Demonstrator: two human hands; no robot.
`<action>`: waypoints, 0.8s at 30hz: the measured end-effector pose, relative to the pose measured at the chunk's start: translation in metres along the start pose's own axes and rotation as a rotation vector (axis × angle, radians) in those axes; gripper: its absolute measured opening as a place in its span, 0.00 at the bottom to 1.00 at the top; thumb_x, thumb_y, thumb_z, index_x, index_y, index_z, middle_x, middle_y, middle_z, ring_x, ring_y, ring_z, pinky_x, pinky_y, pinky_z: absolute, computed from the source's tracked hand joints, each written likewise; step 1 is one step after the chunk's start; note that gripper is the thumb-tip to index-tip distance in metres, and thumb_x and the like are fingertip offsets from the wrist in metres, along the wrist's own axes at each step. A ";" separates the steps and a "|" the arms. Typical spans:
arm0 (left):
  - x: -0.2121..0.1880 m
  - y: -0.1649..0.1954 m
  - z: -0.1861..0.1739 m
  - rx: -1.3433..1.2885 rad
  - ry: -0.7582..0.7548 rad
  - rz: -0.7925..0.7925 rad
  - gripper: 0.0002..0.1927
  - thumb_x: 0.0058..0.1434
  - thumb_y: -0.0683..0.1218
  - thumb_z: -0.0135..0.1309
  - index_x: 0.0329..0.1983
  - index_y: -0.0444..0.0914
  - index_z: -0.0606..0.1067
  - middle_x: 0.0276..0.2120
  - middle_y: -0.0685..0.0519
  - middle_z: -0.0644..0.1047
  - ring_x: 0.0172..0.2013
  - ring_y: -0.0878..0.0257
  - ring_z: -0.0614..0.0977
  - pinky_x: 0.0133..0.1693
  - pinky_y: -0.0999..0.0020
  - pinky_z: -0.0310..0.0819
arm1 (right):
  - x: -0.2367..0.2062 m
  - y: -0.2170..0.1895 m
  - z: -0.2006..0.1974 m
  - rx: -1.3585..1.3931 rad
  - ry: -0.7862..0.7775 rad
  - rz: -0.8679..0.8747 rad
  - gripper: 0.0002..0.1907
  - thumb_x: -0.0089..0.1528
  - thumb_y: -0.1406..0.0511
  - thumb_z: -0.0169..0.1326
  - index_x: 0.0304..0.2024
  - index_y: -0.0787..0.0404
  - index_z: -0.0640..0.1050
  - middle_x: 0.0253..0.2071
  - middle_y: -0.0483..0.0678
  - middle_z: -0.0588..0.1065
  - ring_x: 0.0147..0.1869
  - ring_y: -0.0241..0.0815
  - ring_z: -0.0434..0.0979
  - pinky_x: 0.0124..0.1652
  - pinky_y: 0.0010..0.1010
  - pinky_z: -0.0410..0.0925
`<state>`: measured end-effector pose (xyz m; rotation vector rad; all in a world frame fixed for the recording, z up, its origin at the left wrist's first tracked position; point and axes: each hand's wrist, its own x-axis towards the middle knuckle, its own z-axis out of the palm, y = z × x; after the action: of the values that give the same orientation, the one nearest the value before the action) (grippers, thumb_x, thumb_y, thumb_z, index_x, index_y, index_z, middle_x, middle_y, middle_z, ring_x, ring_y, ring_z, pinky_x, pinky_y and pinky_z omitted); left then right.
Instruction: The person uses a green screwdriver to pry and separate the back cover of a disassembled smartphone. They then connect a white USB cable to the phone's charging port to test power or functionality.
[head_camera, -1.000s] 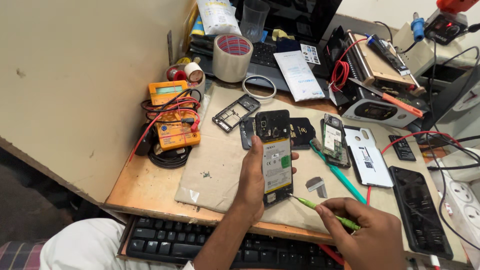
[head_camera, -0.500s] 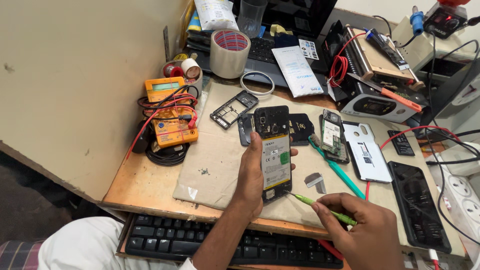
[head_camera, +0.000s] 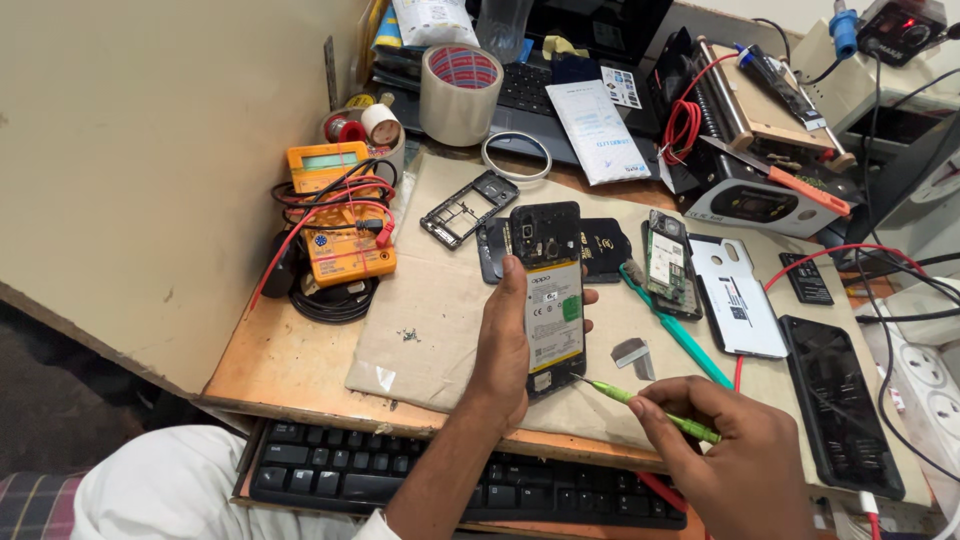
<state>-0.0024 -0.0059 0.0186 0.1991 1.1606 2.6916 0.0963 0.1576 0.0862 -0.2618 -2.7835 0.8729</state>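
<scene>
We steady the opened phone (head_camera: 547, 300) in our left hand (head_camera: 505, 345), fingers wrapped round its edges, while our right hand (head_camera: 735, 455) pinches a green tool (head_camera: 650, 407) at its lower end, where prising calls for a light touch.

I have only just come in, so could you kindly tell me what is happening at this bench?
A person is working on an opened black smartphone with its back cover off, held upright in the left hand above a beige cloth mat. The right hand holds a thin green screwdriver, its tip at the phone's lower right corner. A bare black phone frame, a teal-handled brush and an orange multimeter lie nearby.
</scene>
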 end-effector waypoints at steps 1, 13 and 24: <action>0.000 0.000 0.000 -0.008 0.000 0.001 0.41 0.69 0.72 0.30 0.58 0.33 0.72 0.42 0.43 0.81 0.40 0.57 0.83 0.44 0.61 0.81 | 0.000 0.002 0.001 0.008 -0.001 0.006 0.12 0.54 0.61 0.68 0.34 0.63 0.86 0.26 0.48 0.82 0.28 0.35 0.86 0.31 0.29 0.75; -0.001 0.001 0.001 0.023 0.003 0.004 0.41 0.67 0.72 0.29 0.59 0.34 0.71 0.43 0.42 0.82 0.42 0.56 0.84 0.47 0.59 0.82 | 0.006 0.015 0.004 -0.012 -0.058 0.226 0.12 0.66 0.62 0.59 0.46 0.63 0.85 0.22 0.52 0.78 0.20 0.37 0.72 0.24 0.33 0.65; -0.002 -0.002 0.000 0.052 0.004 0.028 0.42 0.68 0.72 0.29 0.57 0.33 0.72 0.42 0.42 0.81 0.40 0.56 0.84 0.44 0.59 0.82 | -0.002 0.014 0.006 0.068 0.085 -0.116 0.11 0.61 0.66 0.60 0.46 0.62 0.82 0.32 0.48 0.75 0.30 0.30 0.75 0.27 0.25 0.65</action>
<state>-0.0001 -0.0051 0.0171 0.2195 1.2389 2.6892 0.0984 0.1655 0.0727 -0.1225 -2.6558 0.9039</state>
